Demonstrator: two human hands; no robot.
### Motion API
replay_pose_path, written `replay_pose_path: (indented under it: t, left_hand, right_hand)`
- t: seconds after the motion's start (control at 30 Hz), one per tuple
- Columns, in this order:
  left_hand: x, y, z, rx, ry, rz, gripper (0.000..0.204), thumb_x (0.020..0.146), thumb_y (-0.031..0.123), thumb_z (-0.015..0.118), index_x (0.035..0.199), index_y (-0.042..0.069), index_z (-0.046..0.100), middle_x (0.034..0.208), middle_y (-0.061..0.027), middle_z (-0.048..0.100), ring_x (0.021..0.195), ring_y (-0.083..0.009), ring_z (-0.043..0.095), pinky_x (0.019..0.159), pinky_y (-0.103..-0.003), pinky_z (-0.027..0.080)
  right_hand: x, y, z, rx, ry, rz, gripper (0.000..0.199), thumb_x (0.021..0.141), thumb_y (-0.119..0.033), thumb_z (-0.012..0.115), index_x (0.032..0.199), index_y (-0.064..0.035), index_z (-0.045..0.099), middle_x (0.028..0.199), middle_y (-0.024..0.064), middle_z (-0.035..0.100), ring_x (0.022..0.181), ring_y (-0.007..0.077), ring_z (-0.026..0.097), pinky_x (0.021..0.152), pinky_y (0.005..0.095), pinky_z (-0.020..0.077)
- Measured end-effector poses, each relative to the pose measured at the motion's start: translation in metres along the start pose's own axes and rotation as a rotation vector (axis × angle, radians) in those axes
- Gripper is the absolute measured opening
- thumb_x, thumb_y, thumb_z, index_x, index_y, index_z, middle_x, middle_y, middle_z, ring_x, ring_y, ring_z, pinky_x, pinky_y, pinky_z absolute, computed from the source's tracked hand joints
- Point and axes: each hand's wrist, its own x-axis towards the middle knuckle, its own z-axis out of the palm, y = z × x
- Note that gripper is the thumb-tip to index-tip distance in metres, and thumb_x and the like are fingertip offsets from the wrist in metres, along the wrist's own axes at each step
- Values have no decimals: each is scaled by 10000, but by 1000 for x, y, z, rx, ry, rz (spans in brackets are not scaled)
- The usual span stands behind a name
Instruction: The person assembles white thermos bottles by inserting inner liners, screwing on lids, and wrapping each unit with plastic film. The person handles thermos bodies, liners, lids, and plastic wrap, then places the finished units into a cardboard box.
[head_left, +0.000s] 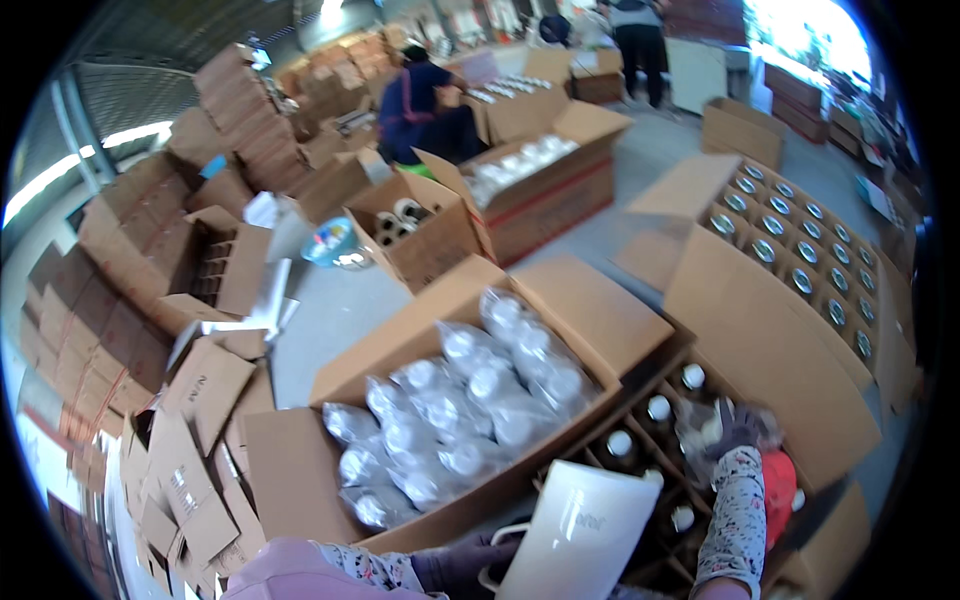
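My left hand (462,566), in a dark glove, is at the bottom edge, closed on the loop handles of a white paper bag (590,530) that stands upright in front of me. My right hand (740,428), in a grey glove with a patterned sleeve, grips a plastic-wrapped bottle (698,432) just above a divided carton (640,470) of dark bottles with white caps. To the left of that carton lies an open cardboard box (300,470) filled with several plastic-wrapped bottles (460,405).
At the right, a large open carton (760,330) holds rows of metal-topped bottles. More open boxes (560,190) stand further back on the grey floor. Flattened and stacked cartons (190,400) pile up at the left. A crouching person in blue (415,100) and a standing person (640,45) work behind.
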Motion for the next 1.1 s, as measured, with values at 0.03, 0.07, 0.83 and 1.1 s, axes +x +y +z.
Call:
replay_pose_path:
  t: [0.03,0.07,0.83,1.1]
  left_hand:
    - [12,4,7,8,-27,38,515,851,249,655,1311,72,505,1264,-137,561,1174,-250,528,1005,-440,404]
    - [13,1,5,-30,-56,8,527,830,247,667,1314,97,525,1307,-153,540,1239,-279,489,1062,-481,352]
    - [-22,-31,-26,362,-505,678,482,966,328,518,1308,-7,461,1291,-128,531,1168,-231,533,1010,-381,429]
    - [7,51,46,1781,-1072,1517,200,729,100,635,925,62,626,1221,-123,534,1175,-348,513,950,-386,477]
  right_hand:
    - [40,12,17,-20,-51,-1,991,586,-359,734,1457,-228,281,1393,198,393,1339,385,334,1091,529,285]
    - [64,-1,10,-88,1,5,960,576,-356,747,1425,-217,321,1370,204,415,1310,385,372,1078,530,300]
    - [-371,-133,-49,1956,100,-286,469,984,-325,415,1321,0,430,1158,135,589,933,192,625,745,330,519]
    - [-283,-102,-105,1427,-270,241,462,891,-347,622,1226,-31,571,1118,96,645,987,187,633,886,338,492]
